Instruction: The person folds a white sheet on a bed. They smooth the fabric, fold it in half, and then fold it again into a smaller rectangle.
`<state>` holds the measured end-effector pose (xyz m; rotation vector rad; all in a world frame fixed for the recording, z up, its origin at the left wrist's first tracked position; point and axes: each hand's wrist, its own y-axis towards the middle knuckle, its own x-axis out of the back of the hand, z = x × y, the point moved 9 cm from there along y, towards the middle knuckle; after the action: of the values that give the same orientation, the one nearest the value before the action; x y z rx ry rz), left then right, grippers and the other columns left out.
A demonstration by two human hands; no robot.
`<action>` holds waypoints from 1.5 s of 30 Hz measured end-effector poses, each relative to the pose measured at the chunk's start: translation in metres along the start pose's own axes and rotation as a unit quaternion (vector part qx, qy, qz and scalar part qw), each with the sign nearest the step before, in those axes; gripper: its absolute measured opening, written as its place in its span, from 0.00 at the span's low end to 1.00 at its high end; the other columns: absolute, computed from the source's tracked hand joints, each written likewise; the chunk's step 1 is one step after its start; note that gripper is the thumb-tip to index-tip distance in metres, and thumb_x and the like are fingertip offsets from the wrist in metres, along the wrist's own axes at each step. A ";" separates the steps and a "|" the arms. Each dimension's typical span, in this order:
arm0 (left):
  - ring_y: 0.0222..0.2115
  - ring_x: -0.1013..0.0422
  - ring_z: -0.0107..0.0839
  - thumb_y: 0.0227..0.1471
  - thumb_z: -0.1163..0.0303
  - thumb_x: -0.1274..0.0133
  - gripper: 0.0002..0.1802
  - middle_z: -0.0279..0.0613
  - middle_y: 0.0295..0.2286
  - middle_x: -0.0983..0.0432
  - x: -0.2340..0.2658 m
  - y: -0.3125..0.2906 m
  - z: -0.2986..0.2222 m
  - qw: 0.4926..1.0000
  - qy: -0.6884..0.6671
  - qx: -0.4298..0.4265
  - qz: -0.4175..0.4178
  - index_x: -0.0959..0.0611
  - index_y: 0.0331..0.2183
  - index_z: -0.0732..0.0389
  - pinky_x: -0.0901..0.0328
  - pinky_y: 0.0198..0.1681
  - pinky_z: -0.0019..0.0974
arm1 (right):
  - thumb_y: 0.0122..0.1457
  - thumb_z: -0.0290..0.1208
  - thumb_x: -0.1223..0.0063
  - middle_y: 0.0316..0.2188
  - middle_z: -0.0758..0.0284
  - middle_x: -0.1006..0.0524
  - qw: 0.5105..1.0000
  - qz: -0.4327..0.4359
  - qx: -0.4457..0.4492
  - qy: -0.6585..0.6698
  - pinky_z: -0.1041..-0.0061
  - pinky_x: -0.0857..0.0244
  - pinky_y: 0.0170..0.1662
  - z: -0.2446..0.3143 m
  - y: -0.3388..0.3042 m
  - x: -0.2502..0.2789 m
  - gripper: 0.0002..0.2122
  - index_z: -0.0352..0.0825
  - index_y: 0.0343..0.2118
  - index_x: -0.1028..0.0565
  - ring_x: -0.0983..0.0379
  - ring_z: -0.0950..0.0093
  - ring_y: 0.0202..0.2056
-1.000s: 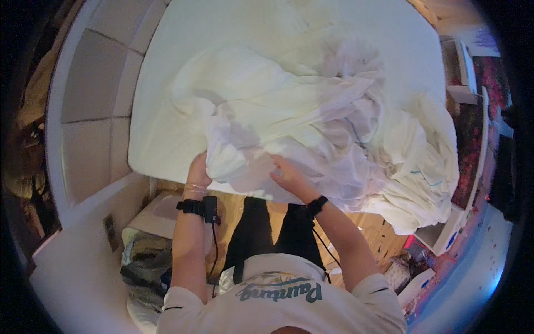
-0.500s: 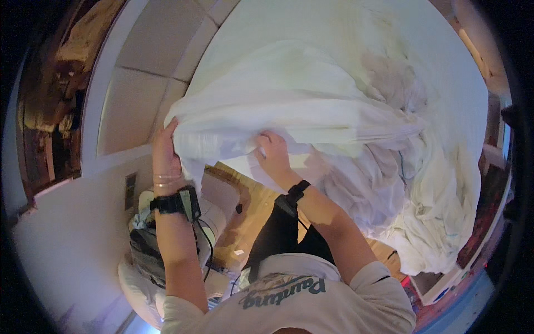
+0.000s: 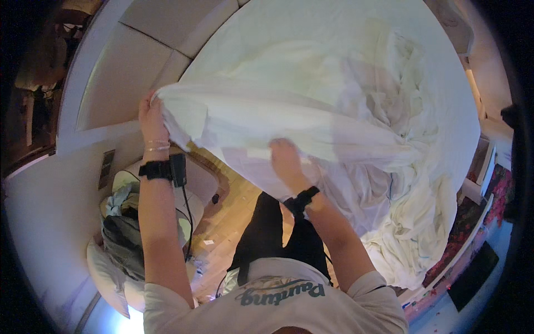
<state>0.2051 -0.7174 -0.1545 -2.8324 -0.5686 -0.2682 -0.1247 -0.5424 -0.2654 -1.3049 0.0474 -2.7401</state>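
A large white sheet (image 3: 261,114) lies partly lifted across the bed, stretched into long folds that run to the right. At its left end, my left hand (image 3: 154,119) is closed on a corner of the cloth, beside the padded headboard. My right hand (image 3: 286,158) is closed on the near edge of the same sheet, at the middle; its fingertips are hidden by blur and fabric. More of the white cloth is bunched in a rumpled heap (image 3: 423,211) at the right. Beneath it, the bed (image 3: 267,28) has a smooth white cover.
A beige padded headboard (image 3: 128,61) stands at the left by a pale wall (image 3: 50,222). Grey and pale clothes (image 3: 122,239) are piled on a rounded seat at lower left. Wooden floor (image 3: 222,228) shows near my legs. A red patterned rug (image 3: 464,228) lies at right.
My left hand has moved left and slightly up with the sheet's corner. My right hand has shifted a little right along the near edge, and the cloth between is pulled more slantwise.
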 end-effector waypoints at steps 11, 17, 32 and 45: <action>0.27 0.35 0.27 0.51 0.68 0.47 0.30 0.39 0.33 0.32 -0.138 -0.154 0.272 0.947 -0.073 0.286 0.129 0.37 0.54 0.63 0.36 0.29 0.31 | 0.48 0.25 0.46 0.52 0.57 0.35 0.980 -0.031 -0.153 -0.127 0.58 0.45 0.56 -0.125 -0.043 0.068 0.21 0.40 0.48 0.33 0.40 0.57 0.54; 0.37 0.35 0.29 0.49 0.60 0.44 0.15 0.34 0.33 0.30 -0.252 -0.311 0.285 0.826 -0.170 0.458 0.280 0.27 0.36 0.57 0.40 0.40 0.36 | 0.45 0.25 0.43 0.54 0.61 0.37 0.942 0.028 -0.147 -0.300 0.56 0.47 0.56 -0.165 -0.030 0.107 0.24 0.46 0.49 0.32 0.41 0.57 0.54; 0.48 0.34 0.46 0.40 0.82 0.49 0.31 0.56 0.46 0.30 -0.215 -0.265 0.101 0.902 0.344 -0.097 0.241 0.32 0.51 0.70 0.39 0.51 0.43 | 0.54 0.27 0.51 0.31 0.50 0.26 0.986 0.046 -0.146 0.070 0.62 0.34 0.38 -0.093 -0.110 0.117 0.12 0.31 0.41 0.30 0.28 0.53 0.35; 0.28 0.31 0.27 0.54 0.49 0.49 0.18 0.34 0.26 0.28 -0.195 -0.397 0.124 0.814 -0.134 0.452 0.339 0.24 0.30 0.55 0.35 0.32 0.33 | 0.48 0.26 0.51 0.30 0.59 0.27 0.991 0.097 -0.040 0.079 0.60 0.33 0.35 0.001 -0.149 0.136 0.13 0.36 0.39 0.31 0.28 0.57 0.34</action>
<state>-0.1137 -0.3973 -0.2388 -1.9329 0.2670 0.4362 -0.2209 -0.4091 -0.1487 -1.0365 0.2837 -2.6904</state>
